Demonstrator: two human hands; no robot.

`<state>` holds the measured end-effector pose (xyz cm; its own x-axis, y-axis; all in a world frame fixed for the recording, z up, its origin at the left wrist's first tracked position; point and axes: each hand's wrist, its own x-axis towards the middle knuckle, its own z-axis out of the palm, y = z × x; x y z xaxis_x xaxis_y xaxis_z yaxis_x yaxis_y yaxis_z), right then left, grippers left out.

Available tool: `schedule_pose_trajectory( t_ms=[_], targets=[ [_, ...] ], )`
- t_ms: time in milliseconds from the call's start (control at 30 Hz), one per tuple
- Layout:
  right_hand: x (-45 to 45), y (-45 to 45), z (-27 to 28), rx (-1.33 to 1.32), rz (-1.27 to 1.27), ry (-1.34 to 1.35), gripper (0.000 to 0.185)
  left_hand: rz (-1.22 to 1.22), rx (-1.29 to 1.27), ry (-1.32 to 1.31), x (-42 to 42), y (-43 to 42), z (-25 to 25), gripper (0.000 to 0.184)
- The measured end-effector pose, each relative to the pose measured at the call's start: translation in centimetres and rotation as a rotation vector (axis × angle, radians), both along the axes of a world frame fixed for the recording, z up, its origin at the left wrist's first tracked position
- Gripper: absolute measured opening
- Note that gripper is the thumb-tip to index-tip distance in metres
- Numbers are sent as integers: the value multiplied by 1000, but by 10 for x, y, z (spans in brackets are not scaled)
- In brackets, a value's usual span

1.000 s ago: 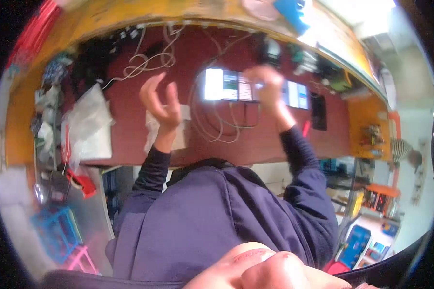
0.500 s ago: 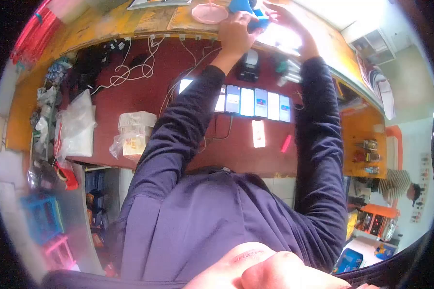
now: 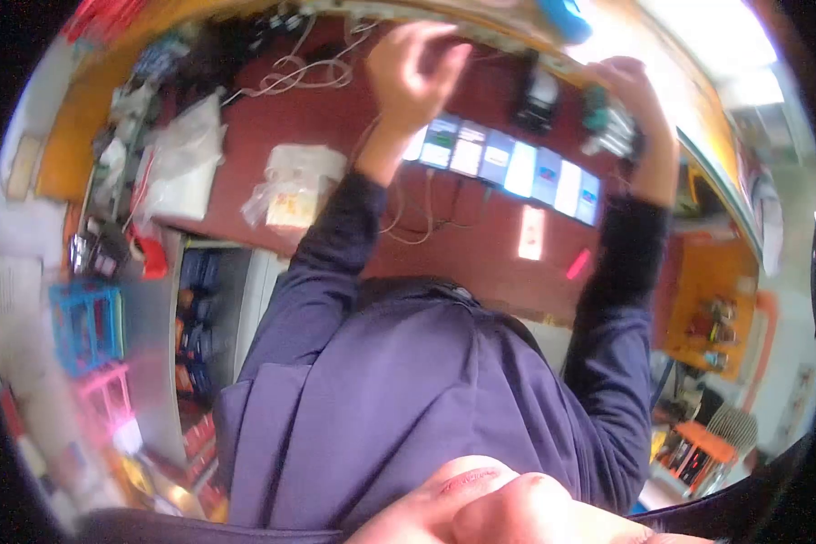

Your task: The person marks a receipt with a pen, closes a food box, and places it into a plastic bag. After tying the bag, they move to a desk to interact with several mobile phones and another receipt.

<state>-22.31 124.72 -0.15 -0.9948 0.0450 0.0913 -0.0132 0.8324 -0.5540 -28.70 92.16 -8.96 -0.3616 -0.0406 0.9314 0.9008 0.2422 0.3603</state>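
My left hand (image 3: 414, 77) is raised over the far part of the dark red counter (image 3: 462, 249), thumb and fingers apart, with nothing between them. My right hand (image 3: 633, 83) is over the far right edge, smeared by motion; its fingers look bent, and I cannot make out whether they hold anything. A blue object (image 3: 566, 18) sits on the ledge beyond, apart from both hands and partly cut off by the frame. Between my forearms lies a row of several lit phones (image 3: 519, 169). Closer to me are a white-and-red rectangular item (image 3: 531, 233) and a pink strip (image 3: 578, 264).
A black device with a white top (image 3: 540, 98) stands behind the phones, beside some blurred silvery items (image 3: 613, 131). White cables (image 3: 308, 74) tangle at the far left. Plastic bags (image 3: 188, 159) and a white packet (image 3: 304, 186) lie on the left.
Both hands have come away from the blue object, which stays on the ledge. My left hand has moved left and opened, my right hand to the right. The view has shifted, moving the counter up and right.
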Motion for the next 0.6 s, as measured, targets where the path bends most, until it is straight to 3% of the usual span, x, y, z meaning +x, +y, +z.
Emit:
schedule_pose_trajectory(
  t_ms=[33,67,100,133,167,233,267,300,333,433,533,600],
  targets=[
    [18,-37,12,-38,-23,5,33,115,38,-60,9,-47,-22,26],
    [25,-69,4,-89,-131,35,26,308,9,-142,16,-93,-55,26],
    [28,-102,5,-106,-23,-26,23,484,-78,-288,25,-138,-89,29],
    [24,-134,4,-124,77,-82,21,589,-244,-556,43,-177,-116,46],
    [11,-168,-4,-57,183,-107,20,796,-548,-791,59,-202,-145,83],
    [-24,-219,-39,27,475,-198,22,854,-771,-1000,83,-227,-177,108],
    [-44,-252,-59,110,482,-318,22,873,-877,-1110,90,-234,-190,120],
    [-61,-282,-79,50,663,-274,22,834,-871,-1172,88,-239,-202,136],
    [-82,-307,-112,-72,775,-292,22,792,-835,-1199,86,-242,-203,136],
    [-128,-379,-172,23,1111,-243,20,664,-639,-1202,83,-246,-204,136],
    [-153,-415,-216,167,1226,-298,20,671,-729,-1136,78,-249,-200,133],
    [-152,-430,-206,222,1249,-359,19,578,-797,-1146,66,-254,-189,130]
  ],
)
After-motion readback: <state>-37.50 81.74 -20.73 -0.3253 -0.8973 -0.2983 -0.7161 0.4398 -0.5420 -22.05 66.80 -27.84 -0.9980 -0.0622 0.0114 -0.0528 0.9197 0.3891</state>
